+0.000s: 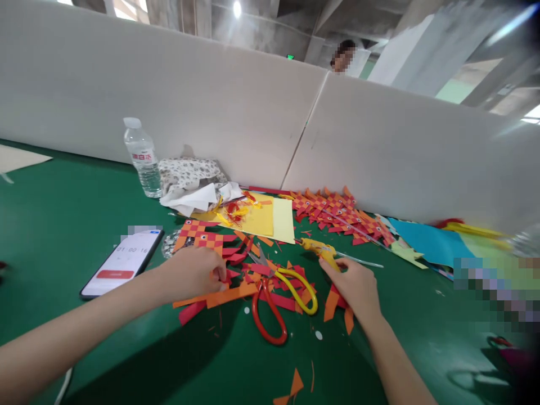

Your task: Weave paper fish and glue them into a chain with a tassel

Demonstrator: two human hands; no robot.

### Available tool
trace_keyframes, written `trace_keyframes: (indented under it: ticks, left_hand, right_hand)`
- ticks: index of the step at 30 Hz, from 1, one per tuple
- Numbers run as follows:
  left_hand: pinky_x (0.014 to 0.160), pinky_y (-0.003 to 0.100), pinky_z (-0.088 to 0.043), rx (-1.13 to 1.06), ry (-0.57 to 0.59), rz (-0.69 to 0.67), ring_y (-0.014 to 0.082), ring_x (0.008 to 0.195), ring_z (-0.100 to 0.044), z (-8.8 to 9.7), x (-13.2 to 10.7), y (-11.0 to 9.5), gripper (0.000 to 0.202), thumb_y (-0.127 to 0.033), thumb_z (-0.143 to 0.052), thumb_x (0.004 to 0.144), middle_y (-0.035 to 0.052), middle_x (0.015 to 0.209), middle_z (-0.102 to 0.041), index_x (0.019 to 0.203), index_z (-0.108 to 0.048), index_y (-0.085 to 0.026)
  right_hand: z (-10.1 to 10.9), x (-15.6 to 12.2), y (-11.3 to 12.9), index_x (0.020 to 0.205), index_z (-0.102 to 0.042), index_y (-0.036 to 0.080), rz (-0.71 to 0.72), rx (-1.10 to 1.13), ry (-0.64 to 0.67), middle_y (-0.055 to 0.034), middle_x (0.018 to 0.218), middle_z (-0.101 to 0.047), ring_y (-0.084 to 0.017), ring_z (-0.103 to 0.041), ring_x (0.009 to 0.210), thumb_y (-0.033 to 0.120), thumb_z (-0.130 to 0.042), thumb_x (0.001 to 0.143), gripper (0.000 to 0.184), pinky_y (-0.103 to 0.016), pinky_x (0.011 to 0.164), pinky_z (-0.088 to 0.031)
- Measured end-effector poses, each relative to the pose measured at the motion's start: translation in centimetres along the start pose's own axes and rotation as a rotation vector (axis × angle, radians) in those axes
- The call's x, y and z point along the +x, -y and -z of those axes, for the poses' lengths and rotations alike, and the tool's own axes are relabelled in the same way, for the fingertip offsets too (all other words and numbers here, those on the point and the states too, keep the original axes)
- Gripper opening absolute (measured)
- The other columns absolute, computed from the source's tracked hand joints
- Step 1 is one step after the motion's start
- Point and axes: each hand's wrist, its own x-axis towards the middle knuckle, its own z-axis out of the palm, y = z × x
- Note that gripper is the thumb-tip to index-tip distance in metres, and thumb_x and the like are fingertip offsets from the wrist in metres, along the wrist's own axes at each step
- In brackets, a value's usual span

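Observation:
My right hand [356, 284] is closed round the handle of a yellow glue gun [318, 246], whose nozzle points left and whose clear glue stick [363, 260] juts out behind. Under that hand lie orange and red paper strips [331, 304]. My left hand [196, 274] rests with curled fingers among paper scraps; what they hold, if anything, is hidden. Just beyond it lies a red and orange checked woven paper fish [198, 233]. Between my hands, scissors [270, 273] with one red and one yellow handle lie open on cut strips [287, 301].
A phone [122, 261] with a timer and a water bottle [143, 160] are at left. Several woven paper fish [337, 211] are heaped along the white partition [211, 107]. Yellow sheets [282, 216] lie in the middle, blue paper [430, 242] at right. A person [343, 56] is beyond the partition.

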Motion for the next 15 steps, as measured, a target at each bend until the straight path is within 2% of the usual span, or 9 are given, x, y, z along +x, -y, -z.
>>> trace_keyframes:
  ticks: [2,4,6,8,10,11,13,15]
  left_hand:
    - [0.057,0.027,-0.038,0.008,-0.054,0.042,0.0202,0.073,-0.060,-0.6,-0.4,1.5,0.027,-0.043,-0.046,0.079,0.0008,0.082,-0.069,0.083,-0.067,-0.027]
    - [0.054,0.027,-0.036,0.042,-0.148,0.140,0.0201,0.067,-0.060,-0.6,-0.6,3.0,0.033,-0.042,-0.037,0.084,0.0017,0.078,-0.068,0.098,-0.063,-0.026]
    - [0.053,0.027,-0.036,0.129,-0.243,0.230,0.0207,0.065,-0.060,-0.1,-0.9,4.4,0.038,-0.036,-0.030,0.086,0.0033,0.076,-0.067,0.111,-0.056,-0.024]
    - [0.057,0.028,-0.037,0.199,-0.326,0.244,0.0216,0.072,-0.061,0.2,-1.2,5.4,0.039,-0.032,-0.029,0.086,0.0059,0.086,-0.068,0.115,-0.052,-0.022]
    - [0.059,0.028,-0.038,0.208,-0.373,0.238,0.0217,0.080,-0.061,0.4,-1.5,5.9,0.036,-0.033,-0.031,0.085,0.0068,0.097,-0.066,0.110,-0.054,-0.021]
    - [0.058,0.027,-0.037,0.199,-0.371,0.253,0.0216,0.080,-0.061,0.3,-1.6,6.0,0.034,-0.036,-0.032,0.085,0.0063,0.096,-0.066,0.104,-0.057,-0.022]
    - [0.053,0.027,-0.034,0.172,-0.312,0.315,0.0211,0.070,-0.060,0.1,-1.7,5.7,0.037,-0.045,-0.033,0.084,0.0048,0.083,-0.067,0.087,-0.062,-0.022]
    - [0.049,0.028,-0.029,0.144,-0.230,0.373,0.0209,0.061,-0.058,-0.4,-1.4,5.2,0.048,-0.055,-0.031,0.083,0.0045,0.067,-0.065,0.066,-0.061,-0.022]
  right_hand:
    - [-0.2,0.1,-0.1,0.072,-0.065,0.023,0.011,-0.038,0.021,-0.0060,0.070,-0.067,-0.025,-0.061,0.067,0.061,-0.048,0.070,0.042,-0.029,0.054,-0.036]
    - [-0.4,0.3,-0.3,0.075,-0.064,0.022,0.020,-0.073,-0.013,-0.0061,0.074,-0.067,-0.025,-0.061,0.068,0.061,-0.050,0.069,0.042,-0.028,0.052,-0.036]
    - [-0.6,0.3,-0.4,0.078,-0.062,0.021,0.059,-0.083,-0.126,-0.0064,0.083,-0.066,-0.023,-0.060,0.068,0.059,-0.053,0.067,0.041,-0.027,0.050,-0.035]
    - [-0.6,0.2,-0.4,0.077,-0.061,0.020,0.146,-0.042,-0.267,-0.0056,0.083,-0.064,-0.019,-0.057,0.063,0.058,-0.054,0.069,0.039,-0.026,0.049,-0.034]
    - [-0.3,-0.2,-0.2,0.070,-0.060,0.020,0.248,0.061,-0.328,-0.0030,0.069,-0.061,-0.015,-0.051,0.053,0.057,-0.052,0.072,0.038,-0.025,0.049,-0.034]
    - [0.0,-0.5,0.1,0.065,-0.059,0.020,0.279,0.137,-0.311,-0.0016,0.062,-0.058,-0.014,-0.048,0.050,0.057,-0.051,0.073,0.039,-0.025,0.050,-0.034]
    - [0.6,-1.1,0.7,0.057,-0.056,0.019,0.266,0.316,-0.205,0.0003,0.051,-0.052,-0.013,-0.046,0.047,0.056,-0.052,0.075,0.041,-0.024,0.049,-0.035]
    - [1.1,-1.8,1.4,0.051,-0.052,0.019,0.175,0.490,-0.090,0.0020,0.045,-0.046,-0.011,-0.042,0.043,0.054,-0.051,0.077,0.043,-0.023,0.045,-0.033]
